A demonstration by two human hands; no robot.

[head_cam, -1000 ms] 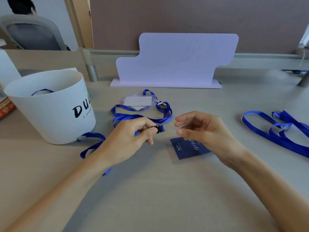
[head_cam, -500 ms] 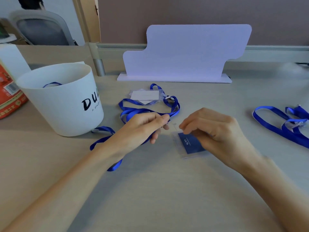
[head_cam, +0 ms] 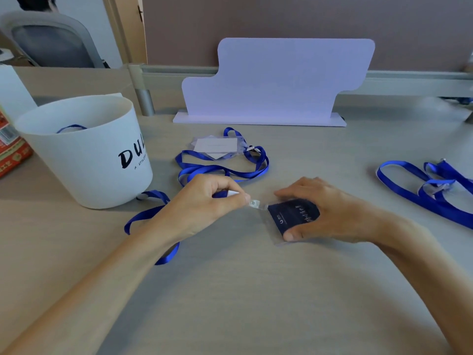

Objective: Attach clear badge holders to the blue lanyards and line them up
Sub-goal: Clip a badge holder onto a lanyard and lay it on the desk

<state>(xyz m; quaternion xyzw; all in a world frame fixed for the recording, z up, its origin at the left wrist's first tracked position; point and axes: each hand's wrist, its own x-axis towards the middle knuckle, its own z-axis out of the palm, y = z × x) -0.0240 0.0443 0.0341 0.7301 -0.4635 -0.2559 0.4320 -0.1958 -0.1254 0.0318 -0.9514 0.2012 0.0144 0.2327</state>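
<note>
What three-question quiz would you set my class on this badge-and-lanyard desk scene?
1. True or false: the right hand grips a badge holder with a dark blue card inside.
2. The white bucket stands: A) to the person's left B) to their right C) between the hands.
3. Fill in: the left hand pinches the end of a ____ lanyard.
Key: 1 true; 2 A; 3 blue.
</note>
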